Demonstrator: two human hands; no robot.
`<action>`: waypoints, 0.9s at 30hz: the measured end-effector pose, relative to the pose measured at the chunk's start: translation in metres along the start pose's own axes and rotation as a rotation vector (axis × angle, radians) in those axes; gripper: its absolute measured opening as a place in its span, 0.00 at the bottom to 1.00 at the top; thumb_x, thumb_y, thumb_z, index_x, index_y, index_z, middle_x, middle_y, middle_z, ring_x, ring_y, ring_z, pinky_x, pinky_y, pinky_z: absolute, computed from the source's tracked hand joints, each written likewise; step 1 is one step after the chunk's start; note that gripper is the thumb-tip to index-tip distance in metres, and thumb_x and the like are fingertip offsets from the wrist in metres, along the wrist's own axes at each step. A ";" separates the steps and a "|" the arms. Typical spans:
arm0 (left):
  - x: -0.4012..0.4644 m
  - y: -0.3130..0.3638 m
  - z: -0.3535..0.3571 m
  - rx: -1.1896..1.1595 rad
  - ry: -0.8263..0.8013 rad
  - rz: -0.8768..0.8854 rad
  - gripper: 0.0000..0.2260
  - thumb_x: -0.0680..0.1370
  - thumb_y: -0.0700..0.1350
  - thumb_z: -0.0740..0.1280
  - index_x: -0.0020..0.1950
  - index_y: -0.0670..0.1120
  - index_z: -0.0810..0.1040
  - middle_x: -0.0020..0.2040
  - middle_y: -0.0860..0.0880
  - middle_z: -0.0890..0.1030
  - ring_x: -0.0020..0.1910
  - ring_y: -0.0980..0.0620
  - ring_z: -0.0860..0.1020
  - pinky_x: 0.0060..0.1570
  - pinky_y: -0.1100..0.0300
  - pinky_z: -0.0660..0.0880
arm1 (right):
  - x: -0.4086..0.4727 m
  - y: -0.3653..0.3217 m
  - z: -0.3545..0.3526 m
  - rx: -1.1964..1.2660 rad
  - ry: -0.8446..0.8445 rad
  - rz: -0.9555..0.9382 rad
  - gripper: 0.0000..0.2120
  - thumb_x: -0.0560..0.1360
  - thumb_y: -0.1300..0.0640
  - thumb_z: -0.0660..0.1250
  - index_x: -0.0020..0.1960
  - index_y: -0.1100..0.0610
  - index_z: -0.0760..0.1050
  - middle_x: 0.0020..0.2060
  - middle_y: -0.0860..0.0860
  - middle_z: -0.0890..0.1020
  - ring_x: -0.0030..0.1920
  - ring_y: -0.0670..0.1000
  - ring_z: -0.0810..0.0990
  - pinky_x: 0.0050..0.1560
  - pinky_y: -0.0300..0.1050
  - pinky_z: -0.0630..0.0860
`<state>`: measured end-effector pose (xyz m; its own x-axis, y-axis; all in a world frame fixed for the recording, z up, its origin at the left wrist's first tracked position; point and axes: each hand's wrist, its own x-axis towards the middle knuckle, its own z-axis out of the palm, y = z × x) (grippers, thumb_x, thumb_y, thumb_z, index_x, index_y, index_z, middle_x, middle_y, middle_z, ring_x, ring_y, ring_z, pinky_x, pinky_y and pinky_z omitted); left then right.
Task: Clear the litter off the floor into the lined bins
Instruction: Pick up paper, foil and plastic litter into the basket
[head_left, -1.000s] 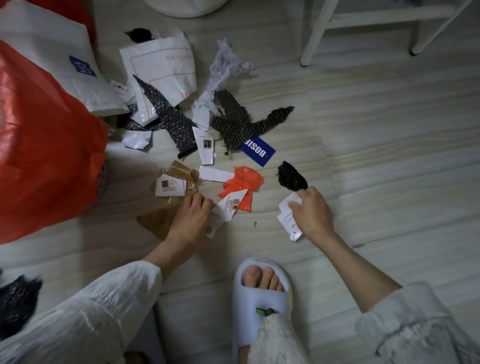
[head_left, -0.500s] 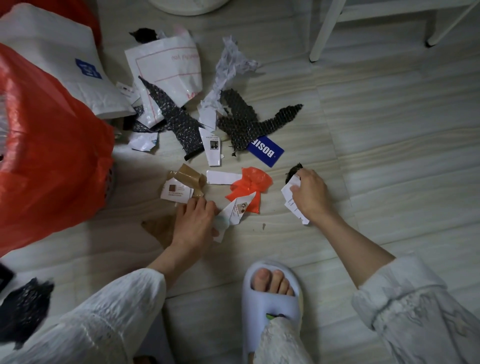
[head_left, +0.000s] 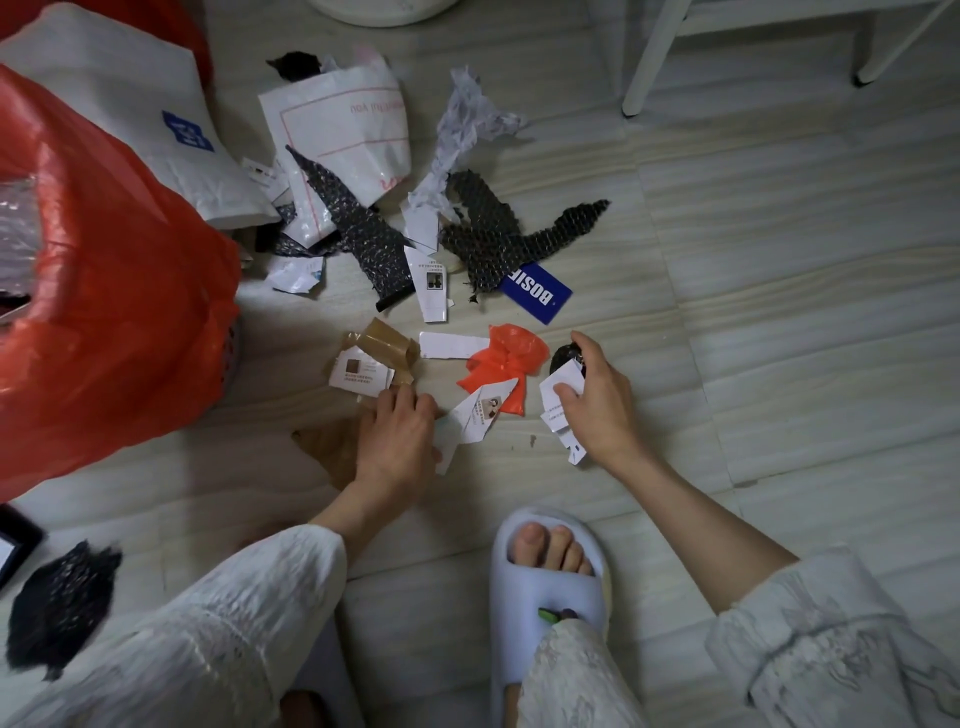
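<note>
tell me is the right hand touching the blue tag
Apart. The head view shows bare floor between the right hand and the blue tag.

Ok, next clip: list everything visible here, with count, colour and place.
bin liner: one, red, far left
mailer bags: two, white, upper left
bubble-wrap pieces: several, black, upper centre, one lower left
crumpled paper: one, white, top centre
BOSI tag: one, blue, centre
plastic scrap: one, red, centre
tape wad: one, brown, centre left
paper scraps: several, white, scattered across the centre
furniture legs: white, top right
slipper: one, pale, bottom centre
left hand: on the floor litter
right hand: holding white scraps and a black piece
</note>
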<state>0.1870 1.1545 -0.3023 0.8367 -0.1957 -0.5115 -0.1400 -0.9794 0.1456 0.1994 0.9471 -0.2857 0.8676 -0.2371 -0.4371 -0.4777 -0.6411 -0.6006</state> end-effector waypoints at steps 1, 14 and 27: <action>0.000 0.000 -0.001 0.001 -0.013 -0.007 0.19 0.74 0.48 0.68 0.62 0.46 0.68 0.64 0.45 0.69 0.63 0.44 0.65 0.61 0.51 0.65 | -0.002 0.000 0.003 0.022 0.017 0.002 0.28 0.75 0.66 0.64 0.72 0.56 0.62 0.62 0.58 0.76 0.61 0.57 0.74 0.56 0.39 0.68; -0.002 -0.003 0.005 -0.145 0.031 0.043 0.14 0.72 0.40 0.70 0.55 0.41 0.73 0.60 0.40 0.66 0.56 0.41 0.69 0.53 0.50 0.73 | -0.010 -0.006 0.009 0.174 0.090 0.048 0.24 0.73 0.67 0.65 0.69 0.59 0.67 0.62 0.56 0.77 0.60 0.53 0.75 0.50 0.28 0.64; 0.004 -0.005 -0.044 -0.837 -0.063 -0.221 0.15 0.73 0.39 0.71 0.58 0.40 0.74 0.51 0.45 0.78 0.49 0.47 0.76 0.47 0.54 0.73 | -0.027 -0.025 -0.022 0.204 0.079 0.036 0.21 0.73 0.67 0.65 0.65 0.59 0.71 0.58 0.56 0.79 0.53 0.50 0.76 0.50 0.31 0.67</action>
<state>0.2139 1.1607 -0.2679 0.7642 -0.0318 -0.6442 0.4790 -0.6408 0.5999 0.1912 0.9535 -0.2443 0.8538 -0.3183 -0.4119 -0.5196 -0.4725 -0.7119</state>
